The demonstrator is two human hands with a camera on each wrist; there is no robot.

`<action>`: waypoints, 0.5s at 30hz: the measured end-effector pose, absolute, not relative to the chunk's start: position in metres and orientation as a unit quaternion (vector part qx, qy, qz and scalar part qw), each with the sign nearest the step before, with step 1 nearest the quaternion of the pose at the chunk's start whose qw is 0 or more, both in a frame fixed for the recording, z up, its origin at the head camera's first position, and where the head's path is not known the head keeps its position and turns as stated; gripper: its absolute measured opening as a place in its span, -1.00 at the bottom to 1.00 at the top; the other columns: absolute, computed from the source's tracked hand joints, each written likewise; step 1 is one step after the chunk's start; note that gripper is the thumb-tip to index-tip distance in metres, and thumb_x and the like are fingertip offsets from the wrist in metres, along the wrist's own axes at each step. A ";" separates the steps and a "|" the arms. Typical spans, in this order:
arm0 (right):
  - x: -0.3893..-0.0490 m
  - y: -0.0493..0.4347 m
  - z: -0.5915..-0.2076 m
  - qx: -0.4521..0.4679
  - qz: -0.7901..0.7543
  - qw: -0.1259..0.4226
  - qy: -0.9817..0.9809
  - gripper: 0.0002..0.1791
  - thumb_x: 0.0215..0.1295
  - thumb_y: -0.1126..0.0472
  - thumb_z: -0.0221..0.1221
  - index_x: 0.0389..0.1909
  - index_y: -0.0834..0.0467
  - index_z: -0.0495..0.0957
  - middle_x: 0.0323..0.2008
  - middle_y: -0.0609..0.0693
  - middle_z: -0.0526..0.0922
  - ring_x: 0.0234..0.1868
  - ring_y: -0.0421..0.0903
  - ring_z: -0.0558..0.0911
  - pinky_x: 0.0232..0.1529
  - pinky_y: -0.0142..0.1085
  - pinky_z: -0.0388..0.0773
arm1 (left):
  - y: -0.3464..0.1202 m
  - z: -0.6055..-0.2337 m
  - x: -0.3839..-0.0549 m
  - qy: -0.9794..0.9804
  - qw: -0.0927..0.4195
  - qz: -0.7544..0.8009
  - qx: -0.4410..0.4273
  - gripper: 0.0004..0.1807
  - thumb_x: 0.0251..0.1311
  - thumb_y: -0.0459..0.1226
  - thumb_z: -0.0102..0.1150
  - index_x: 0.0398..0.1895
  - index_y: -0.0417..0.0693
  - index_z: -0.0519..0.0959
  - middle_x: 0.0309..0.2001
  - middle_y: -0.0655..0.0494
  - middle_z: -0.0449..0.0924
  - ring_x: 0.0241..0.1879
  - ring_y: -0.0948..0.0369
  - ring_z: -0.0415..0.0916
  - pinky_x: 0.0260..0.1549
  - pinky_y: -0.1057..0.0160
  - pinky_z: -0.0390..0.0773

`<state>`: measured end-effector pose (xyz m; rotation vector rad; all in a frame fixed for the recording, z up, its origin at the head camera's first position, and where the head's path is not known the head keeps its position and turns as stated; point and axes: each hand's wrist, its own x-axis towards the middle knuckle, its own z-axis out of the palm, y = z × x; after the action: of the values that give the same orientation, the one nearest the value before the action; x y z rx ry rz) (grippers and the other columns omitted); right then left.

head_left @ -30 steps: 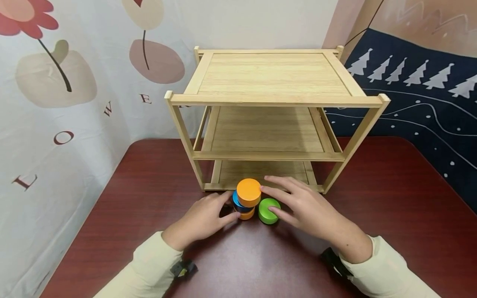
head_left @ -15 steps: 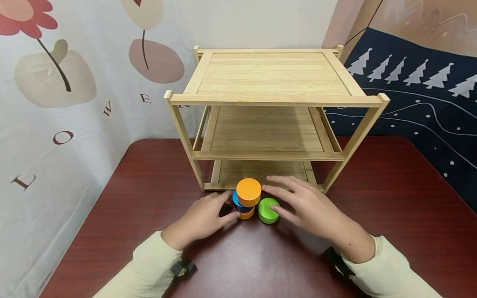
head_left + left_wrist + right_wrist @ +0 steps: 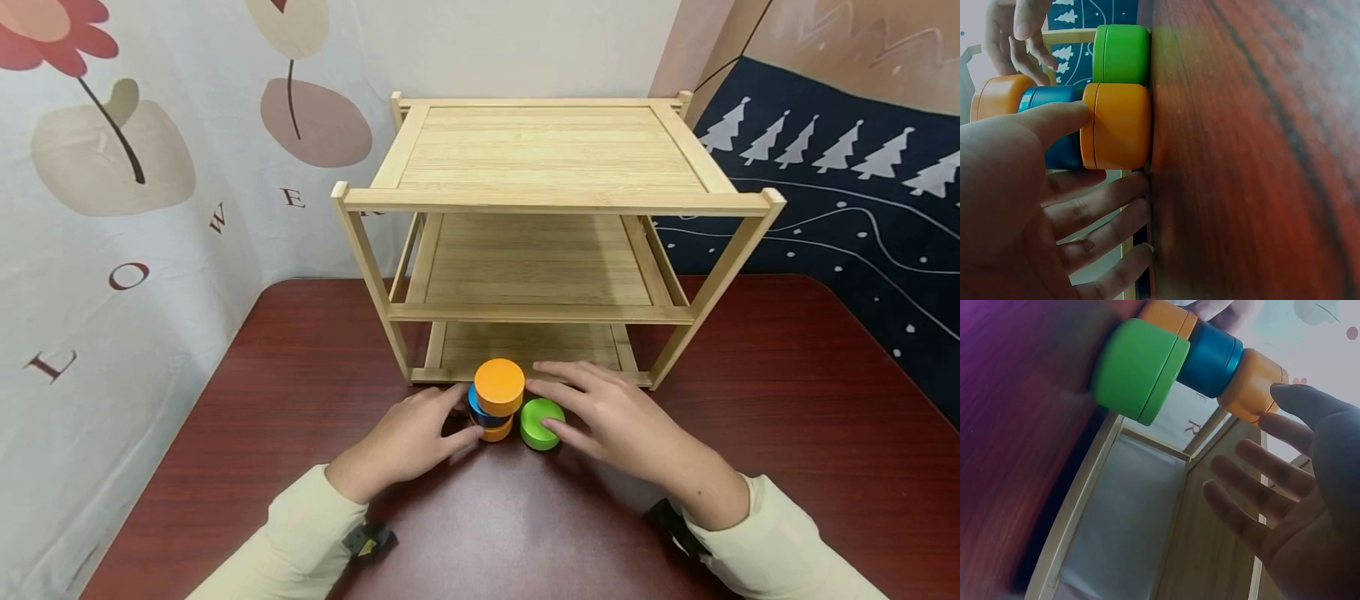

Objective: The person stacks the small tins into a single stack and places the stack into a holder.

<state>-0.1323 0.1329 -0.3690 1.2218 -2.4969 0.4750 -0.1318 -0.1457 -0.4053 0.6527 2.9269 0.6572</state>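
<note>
Three round lidded tins stand in a stack: a lower orange tin (image 3: 1119, 127), a blue tin (image 3: 1210, 359) and an upper orange tin (image 3: 499, 385), which sits a little off-centre. My left hand (image 3: 405, 437) lies at the stack's left side, its thumb touching the lower orange tin near the seam and its other fingers spread behind. Beside the stack on the right stands a green tin (image 3: 542, 424). Above and behind it is my right hand (image 3: 626, 421), fingers extended, fingertips close to the upper orange tin's right edge. Contact there cannot be made out clearly.
Just behind the tins stands a wooden rack (image 3: 540, 315) with three shelves, its lowest front rail near the stack. The dark red table (image 3: 480, 533) extends to both sides. Printed cloths (image 3: 247, 150) hang behind and at the sides.
The upper orange tin has shifted very slightly left. My right hand drew back a little, then came left again with its fingertips slightly lower. My left hand has stayed in place.
</note>
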 end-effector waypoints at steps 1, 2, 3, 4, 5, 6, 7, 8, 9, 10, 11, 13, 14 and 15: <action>-0.132 0.133 -0.369 0.428 0.167 0.158 -0.874 -0.48 0.22 0.07 0.39 0.22 0.01 0.59 0.27 0.05 0.56 0.21 0.03 0.61 0.18 0.06 0.54 | -0.146 -0.405 -0.132 0.953 0.036 0.214 0.213 -0.49 0.26 0.06 0.29 0.20 0.09 0.51 -0.08 0.21 0.71 0.00 0.15 0.64 0.04 -0.01 0.59; -0.132 0.132 -0.370 0.428 0.167 0.157 -0.874 -0.48 0.23 0.07 0.39 0.22 0.01 0.59 0.27 0.05 0.56 0.21 0.03 0.61 0.18 0.05 0.55 | -0.146 -0.406 -0.132 0.953 0.036 0.214 0.213 -0.49 0.26 0.06 0.29 0.20 0.09 0.51 -0.09 0.21 0.71 0.00 0.15 0.64 0.04 -0.01 0.59; -0.132 0.132 -0.370 0.428 0.168 0.156 -0.874 -0.48 0.23 0.07 0.39 0.22 0.01 0.58 0.28 0.05 0.56 0.21 0.03 0.61 0.18 0.05 0.55 | -0.145 -0.406 -0.132 0.953 0.036 0.215 0.213 -0.50 0.26 0.05 0.29 0.20 0.09 0.51 -0.09 0.21 0.71 0.00 0.15 0.64 0.03 -0.01 0.59; -0.132 0.132 -0.370 0.428 0.168 0.155 -0.874 -0.48 0.23 0.07 0.39 0.23 0.01 0.58 0.28 0.05 0.56 0.21 0.04 0.61 0.17 0.04 0.55 | -0.145 -0.406 -0.132 0.952 0.036 0.215 0.213 -0.50 0.26 0.05 0.29 0.19 0.09 0.51 -0.09 0.21 0.71 0.00 0.15 0.64 0.03 -0.01 0.59; -0.132 0.132 -0.371 0.429 0.168 0.155 -0.874 -0.47 0.23 0.07 0.39 0.23 0.01 0.58 0.28 0.05 0.56 0.21 0.04 0.61 0.17 0.05 0.55 | -0.145 -0.406 -0.132 0.953 0.036 0.215 0.212 -0.51 0.26 0.05 0.29 0.18 0.08 0.51 -0.09 0.21 0.71 -0.01 0.15 0.64 0.03 -0.01 0.59; -0.132 0.132 -0.371 0.429 0.168 0.154 -0.874 -0.47 0.23 0.07 0.39 0.24 0.01 0.57 0.28 0.05 0.55 0.21 0.04 0.61 0.17 0.05 0.55 | -0.145 -0.406 -0.133 0.953 0.036 0.215 0.212 -0.51 0.26 0.04 0.29 0.18 0.08 0.52 -0.10 0.21 0.71 -0.01 0.14 0.64 0.03 -0.02 0.59; -0.132 0.132 -0.371 0.429 0.169 0.154 -0.874 -0.47 0.23 0.07 0.39 0.24 0.01 0.57 0.28 0.04 0.55 0.21 0.04 0.61 0.18 0.05 0.55 | -0.145 -0.406 -0.133 0.953 0.036 0.215 0.211 -0.52 0.27 0.05 0.28 0.18 0.08 0.52 -0.10 0.21 0.71 -0.01 0.14 0.64 0.03 -0.02 0.59; -0.133 0.132 -0.371 0.429 0.169 0.154 -0.874 -0.46 0.23 0.07 0.39 0.24 0.01 0.57 0.28 0.04 0.56 0.21 0.04 0.61 0.18 0.05 0.55 | -0.145 -0.407 -0.133 0.953 0.036 0.215 0.211 -0.52 0.27 0.04 0.28 0.17 0.08 0.52 -0.10 0.21 0.71 -0.01 0.14 0.64 0.03 -0.02 0.59; -0.133 0.131 -0.371 0.429 0.169 0.155 -0.874 -0.46 0.23 0.06 0.39 0.24 0.01 0.57 0.28 0.04 0.56 0.22 0.04 0.60 0.18 0.05 0.55 | -0.145 -0.407 -0.133 0.953 0.036 0.215 0.211 -0.52 0.27 0.04 0.28 0.17 0.08 0.52 -0.10 0.21 0.71 -0.01 0.14 0.64 0.02 -0.02 0.59; -0.133 0.131 -0.371 0.428 0.169 0.155 -0.874 -0.46 0.23 0.06 0.39 0.24 0.01 0.57 0.28 0.04 0.56 0.22 0.04 0.60 0.18 0.05 0.55 | -0.145 -0.407 -0.133 0.953 0.037 0.215 0.210 -0.53 0.27 0.04 0.28 0.17 0.08 0.52 -0.10 0.21 0.71 -0.01 0.14 0.64 0.02 -0.02 0.59; -0.133 0.131 -0.372 0.429 0.169 0.155 -0.874 -0.46 0.23 0.06 0.39 0.24 0.01 0.57 0.28 0.04 0.56 0.22 0.04 0.60 0.18 0.05 0.55 | -0.145 -0.407 -0.133 0.953 0.036 0.215 0.210 -0.53 0.27 0.04 0.28 0.16 0.08 0.52 -0.10 0.21 0.71 -0.01 0.14 0.64 0.02 -0.02 0.59; -0.133 0.131 -0.372 0.428 0.169 0.154 -0.875 -0.47 0.23 0.06 0.39 0.24 0.01 0.58 0.28 0.04 0.56 0.22 0.04 0.60 0.18 0.05 0.55 | -0.145 -0.406 -0.133 0.953 0.036 0.215 0.211 -0.53 0.27 0.04 0.28 0.16 0.09 0.52 -0.10 0.21 0.71 -0.01 0.14 0.64 0.02 -0.02 0.59; -0.133 0.131 -0.372 0.428 0.168 0.152 -0.875 -0.47 0.23 0.06 0.38 0.23 0.01 0.58 0.28 0.04 0.56 0.22 0.04 0.60 0.18 0.05 0.55 | -0.145 -0.407 -0.133 0.953 0.035 0.215 0.211 -0.54 0.27 0.04 0.28 0.16 0.09 0.52 -0.10 0.21 0.71 -0.01 0.14 0.64 0.02 -0.03 0.59; -0.133 0.131 -0.373 0.427 0.167 0.150 -0.876 -0.47 0.23 0.06 0.38 0.23 0.01 0.58 0.28 0.04 0.56 0.22 0.04 0.60 0.18 0.05 0.54 | -0.145 -0.407 -0.133 0.953 0.035 0.214 0.212 -0.54 0.27 0.04 0.28 0.16 0.09 0.52 -0.10 0.21 0.71 -0.01 0.14 0.64 0.02 -0.03 0.59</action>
<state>-0.1332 0.1313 -0.3727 1.2273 -2.5159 0.4804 -0.1332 -0.1448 -0.4065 0.6504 2.9293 0.6591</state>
